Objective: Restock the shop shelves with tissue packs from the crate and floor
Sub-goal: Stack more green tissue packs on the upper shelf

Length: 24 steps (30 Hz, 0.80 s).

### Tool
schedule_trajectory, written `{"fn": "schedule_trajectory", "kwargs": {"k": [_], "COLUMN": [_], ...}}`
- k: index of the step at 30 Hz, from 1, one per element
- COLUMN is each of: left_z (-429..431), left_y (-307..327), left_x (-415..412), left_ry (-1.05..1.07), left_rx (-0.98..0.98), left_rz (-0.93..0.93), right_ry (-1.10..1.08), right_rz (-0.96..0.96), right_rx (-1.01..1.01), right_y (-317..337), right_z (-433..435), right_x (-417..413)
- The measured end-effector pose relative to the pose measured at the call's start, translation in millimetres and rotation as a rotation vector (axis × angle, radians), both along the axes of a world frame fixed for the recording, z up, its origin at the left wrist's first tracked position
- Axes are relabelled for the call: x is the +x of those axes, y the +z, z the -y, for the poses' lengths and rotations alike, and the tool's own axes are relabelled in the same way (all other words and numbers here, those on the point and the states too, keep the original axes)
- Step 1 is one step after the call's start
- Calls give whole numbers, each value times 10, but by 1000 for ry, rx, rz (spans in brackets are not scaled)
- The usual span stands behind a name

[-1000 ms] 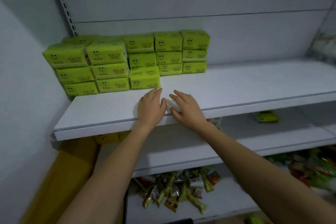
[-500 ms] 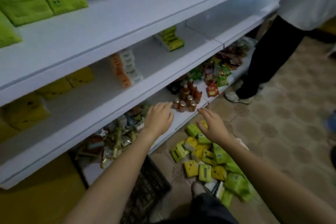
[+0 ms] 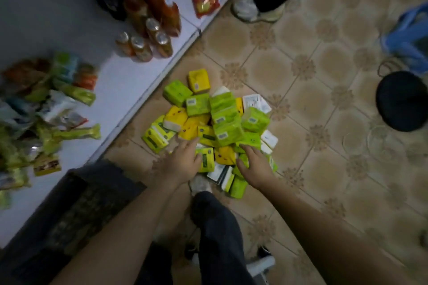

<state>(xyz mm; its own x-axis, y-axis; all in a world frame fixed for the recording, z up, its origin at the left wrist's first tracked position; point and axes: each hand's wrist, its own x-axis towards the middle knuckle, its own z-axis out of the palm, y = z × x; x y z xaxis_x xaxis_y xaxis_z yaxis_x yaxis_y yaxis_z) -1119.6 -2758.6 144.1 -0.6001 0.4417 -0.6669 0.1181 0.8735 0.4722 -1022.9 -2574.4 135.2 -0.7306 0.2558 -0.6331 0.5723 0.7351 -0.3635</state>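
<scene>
A heap of green and yellow tissue packs (image 3: 217, 122) lies on the tiled floor beside the bottom shelf. My left hand (image 3: 183, 159) hovers over the near left side of the heap, fingers apart, touching or almost touching a green pack (image 3: 206, 159). My right hand (image 3: 254, 166) is spread over the near right side, fingers curled onto green packs; I cannot see a firm hold. A dark crate (image 3: 76, 210) stands on the floor at lower left, its inside too dim to make out.
The white bottom shelf (image 3: 129, 81) carries several sauce bottles (image 3: 148, 30) and snack packets (image 3: 46, 109). Another person's shoe (image 3: 252, 10) and dark trouser leg are at the top. A black round stool (image 3: 403, 99) and a blue bag (image 3: 410, 37) sit at right. My own leg (image 3: 217, 227) is below.
My view swung down from the top shelf with stacked green packs to the floor. Both hands dropped from the shelf edge onto the heap of packs.
</scene>
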Motion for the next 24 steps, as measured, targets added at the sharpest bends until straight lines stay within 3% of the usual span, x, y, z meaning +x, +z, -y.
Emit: {"fn": "schedule_trajectory", "kwargs": {"k": [3, 7, 10, 13, 18, 24], "left_z": [-436, -826, -1075, -1338, -1283, -591], "left_y": [-931, -2119, -2801, -3126, -2865, -1479], "left_x": [-150, -337, -355, -305, -39, 83], "left_ry": [-30, 113, 250, 503, 1032, 1229], "left_rx": [-50, -91, -61, 31, 182, 243], "left_rz": [74, 257, 397, 599, 708, 643], "right_ry": [-62, -112, -213, -431, -689, -471], "right_rz": [25, 17, 24, 56, 6, 33], "right_rx": [-36, -17, -29, -212, -257, -390], "right_y": [-944, -2056, -2636, -2926, -2705, -1218], "right_z": [-312, -627, -794, -840, -722, -165], "right_x": [-236, -482, -582, -663, -532, -405]}}
